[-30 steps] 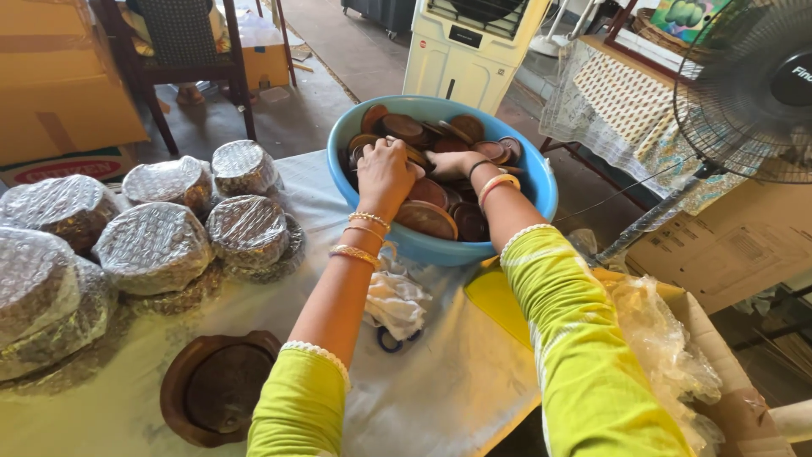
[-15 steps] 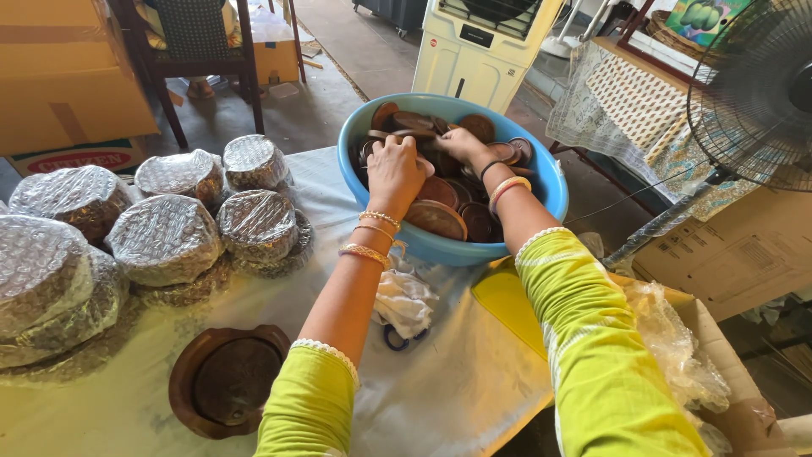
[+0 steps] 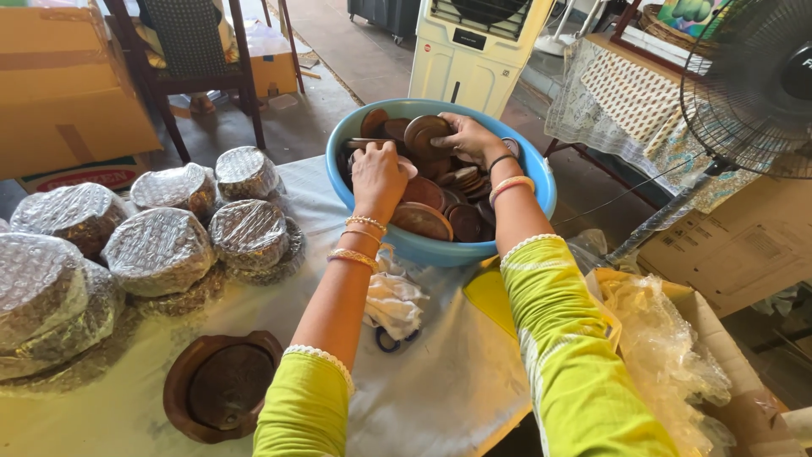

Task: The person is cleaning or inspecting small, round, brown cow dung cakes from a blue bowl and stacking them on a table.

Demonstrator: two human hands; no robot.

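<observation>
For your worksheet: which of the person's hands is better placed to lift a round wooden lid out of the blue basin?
Probably the right hand: it already grips a wooden lid raised above the pile in the blue basin.

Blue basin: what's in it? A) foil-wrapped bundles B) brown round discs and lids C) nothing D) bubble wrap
B. The blue basin is full of brown round discs, and both hands are in it: the right hand grips a disc at the top of the pile, the left hand reaches into the pile.
</observation>
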